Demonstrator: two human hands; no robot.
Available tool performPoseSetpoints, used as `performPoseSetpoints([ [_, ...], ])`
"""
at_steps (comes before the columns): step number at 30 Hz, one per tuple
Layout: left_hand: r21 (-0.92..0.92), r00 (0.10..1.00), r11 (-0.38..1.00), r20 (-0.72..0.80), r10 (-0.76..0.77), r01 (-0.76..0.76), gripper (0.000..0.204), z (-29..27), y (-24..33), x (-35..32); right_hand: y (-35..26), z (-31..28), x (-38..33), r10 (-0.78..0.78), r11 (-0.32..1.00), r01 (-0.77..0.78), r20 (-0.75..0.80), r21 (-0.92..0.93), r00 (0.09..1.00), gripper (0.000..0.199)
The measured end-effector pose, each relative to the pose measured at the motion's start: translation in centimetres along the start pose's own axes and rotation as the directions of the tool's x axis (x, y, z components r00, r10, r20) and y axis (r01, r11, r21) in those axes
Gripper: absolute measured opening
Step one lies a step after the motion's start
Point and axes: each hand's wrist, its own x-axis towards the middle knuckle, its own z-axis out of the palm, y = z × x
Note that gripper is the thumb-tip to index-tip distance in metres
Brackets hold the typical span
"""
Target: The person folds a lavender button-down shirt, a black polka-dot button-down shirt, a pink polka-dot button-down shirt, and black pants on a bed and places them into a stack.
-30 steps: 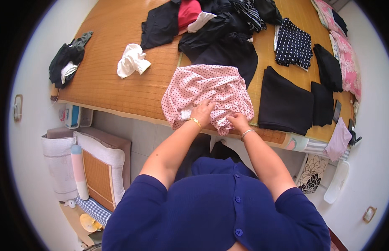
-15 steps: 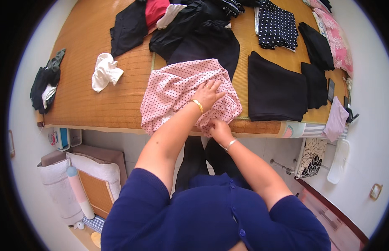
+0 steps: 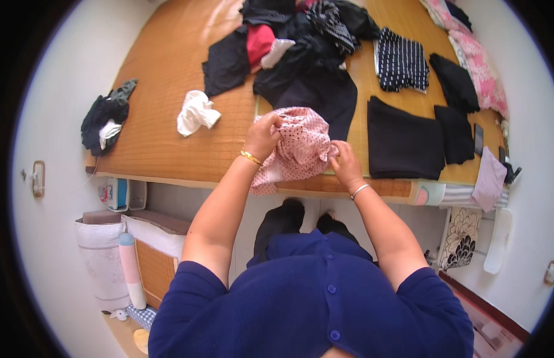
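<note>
Between my hands a pink garment with dark dots (image 3: 302, 140) is bunched up and partly lifted at the bed's front edge; its exact kind does not show. My left hand (image 3: 264, 138), gold bracelet at the wrist, is closed on its upper left part. At the right edge of the cloth, my right hand (image 3: 346, 162), with a silver bangle, pinches a corner. Just beyond the garment lies a spread black piece of clothing (image 3: 316, 95). A folded black garment (image 3: 402, 143) lies flat to the right of my right hand.
The bed's brown woven mat (image 3: 161, 134) carries a crumpled white cloth (image 3: 195, 113), a dark clothing bundle (image 3: 104, 122), a red garment (image 3: 260, 45) and a folded black-and-white patterned garment (image 3: 402, 62). At the right edge are a phone (image 3: 478, 139) and a lilac cloth (image 3: 489, 179).
The pink dotted garment has gone from spread on the bed to gathered and raised. My left hand has moved from resting on top to gripping its left side; my right hand has moved right and up.
</note>
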Motion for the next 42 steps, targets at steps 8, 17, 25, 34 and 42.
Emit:
performPoseSetpoints([
  [8,-0.428,0.928,0.83,-0.264,0.264,-0.358,0.018,-17.5,3.4,3.5,-8.6,-3.5,7.2,-0.021,0.968,0.039,-0.073,0.248,0.997,0.05],
  [17,-0.534,0.926,0.762,-0.292,0.241,-0.367,0.009,-35.9,3.8,2.8,-25.3,-2.6,6.7,-0.251,0.868,0.236,-0.023,0.437,0.968,0.028],
  [25,-0.367,0.86,0.876,-0.501,0.096,-0.312,0.007,-41.5,-2.8,1.3,-37.1,-4.5,8.9,-0.276,0.815,0.346,-0.214,0.465,0.937,0.011],
  [34,-0.248,0.807,0.924,-0.583,0.098,-0.291,0.015,-45.2,2.1,-4.8,-39.5,11.3,1.2,-0.505,0.85,0.438,0.216,0.293,0.836,0.041],
  [42,0.084,0.745,0.966,-0.621,0.243,-0.245,0.017,-49.8,4.0,-8.2,-45.7,13.4,-2.6,-0.524,0.816,0.492,0.031,0.302,0.851,0.04],
])
